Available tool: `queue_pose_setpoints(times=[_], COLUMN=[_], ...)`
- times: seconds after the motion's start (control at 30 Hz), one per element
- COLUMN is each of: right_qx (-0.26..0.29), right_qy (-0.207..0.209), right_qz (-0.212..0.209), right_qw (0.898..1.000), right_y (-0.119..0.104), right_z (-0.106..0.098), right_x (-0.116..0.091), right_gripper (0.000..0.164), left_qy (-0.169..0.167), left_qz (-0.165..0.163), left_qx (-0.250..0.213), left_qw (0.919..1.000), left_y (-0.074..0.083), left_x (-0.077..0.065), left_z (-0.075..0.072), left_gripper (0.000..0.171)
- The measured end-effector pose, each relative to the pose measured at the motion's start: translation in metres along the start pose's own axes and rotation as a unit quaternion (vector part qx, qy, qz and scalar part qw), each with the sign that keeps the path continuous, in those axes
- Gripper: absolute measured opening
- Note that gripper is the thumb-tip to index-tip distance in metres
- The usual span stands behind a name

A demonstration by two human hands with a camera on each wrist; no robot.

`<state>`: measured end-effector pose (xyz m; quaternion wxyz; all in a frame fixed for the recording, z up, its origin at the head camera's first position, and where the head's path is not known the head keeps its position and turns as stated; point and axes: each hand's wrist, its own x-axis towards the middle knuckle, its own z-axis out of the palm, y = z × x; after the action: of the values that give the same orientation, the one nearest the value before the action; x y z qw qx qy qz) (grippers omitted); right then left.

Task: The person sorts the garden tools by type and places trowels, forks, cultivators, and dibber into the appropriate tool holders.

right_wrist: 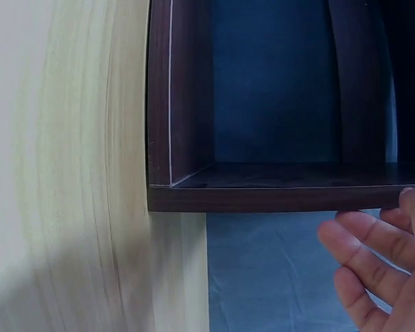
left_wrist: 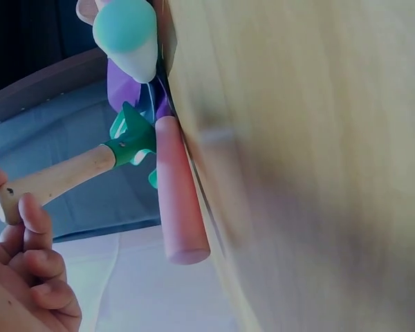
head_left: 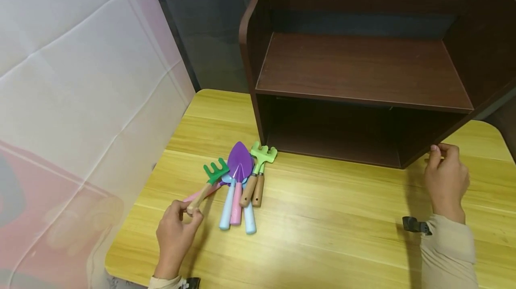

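Note:
My left hand (head_left: 176, 235) pinches the end of the wooden handle of a green hand rake (head_left: 216, 172), which tilts with its tines beside a pile of garden tools. In that pile lie a purple trowel (head_left: 239, 160) with a pink handle, light green hand rakes (head_left: 264, 154) with brown handles, and tools with pale blue handles (head_left: 227, 206). A pink handle (left_wrist: 180, 194) lies on the table just under the held rake in the left wrist view. My right hand (head_left: 448, 181) holds the front edge of the right side panel of a dark brown shelf (head_left: 363, 71), thumb and fingers around it.
The two-level shelf stands at the back of the yellow wood-grain table (head_left: 322, 208). To the left hangs a pale printed cloth (head_left: 88, 65). A dark curtain (head_left: 205, 24) hangs behind the table. The tool pile lies close to the shelf's lower left corner.

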<state>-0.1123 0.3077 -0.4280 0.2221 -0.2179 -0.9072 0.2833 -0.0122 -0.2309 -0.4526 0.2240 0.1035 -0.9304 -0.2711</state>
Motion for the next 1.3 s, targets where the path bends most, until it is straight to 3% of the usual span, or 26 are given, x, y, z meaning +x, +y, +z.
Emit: queue_pose_setpoints(times=[0.33,0.5,0.73,1.0,1.3], right_qx=[-0.006,-0.006,-0.002,-0.004,-0.006], right_qy=[0.010,0.009,0.010,0.018,0.026], right_qz=[-0.004,0.001,-0.002,-0.013,-0.020], right_qw=[1.000,1.000,1.000,1.000,0.999], right_y=[0.001,0.001,0.000,0.002,0.002], right_z=[0.002,0.001,0.000,0.002,0.002], right_x=[0.001,0.000,0.000,-0.001,-0.001], right_gripper=[0.042,0.043,0.045,0.044,0.044], left_qy=[0.049,0.087,0.128,0.148,0.198], left_qz=[0.050,0.092,0.154,0.209,0.276], left_qx=[-0.028,-0.051,-0.093,-0.113,-0.158], left_qw=[0.9971,0.9907,0.9754,0.9601,0.9274], left_y=[0.006,0.012,0.023,0.039,0.062], left_x=[0.000,0.003,0.010,0.021,0.035], left_z=[-0.004,-0.010,-0.018,-0.028,-0.033], left_gripper=[0.013,0.019,0.022,0.022,0.025])
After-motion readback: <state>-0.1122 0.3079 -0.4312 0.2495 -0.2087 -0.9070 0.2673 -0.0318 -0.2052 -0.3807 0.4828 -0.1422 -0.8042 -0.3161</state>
